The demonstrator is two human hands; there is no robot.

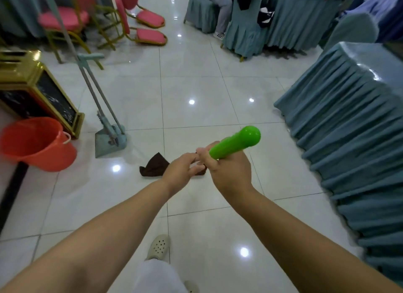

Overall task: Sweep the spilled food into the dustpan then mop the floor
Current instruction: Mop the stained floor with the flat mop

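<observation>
My right hand (229, 170) grips a bright green mop handle (237, 143) near its rounded top end. My left hand (182, 169) reaches in just below it with fingers stretched toward the pole; whether it holds the pole is hidden. Under my hands a dark brown mop cloth (154, 165) lies on the glossy white tiled floor (196, 89). A pale teal dustpan (110, 143) stands on the floor to the left, with its long handle and a broom pole (96, 89) leaning up and away. No spilled food shows on the tiles.
An orange bucket (35, 143) sits at the left beside a gold and black bin (37, 92). Pink chairs (139, 20) lie and stand at the back left. Teal-skirted tables (353, 122) line the right, with seated people at the back.
</observation>
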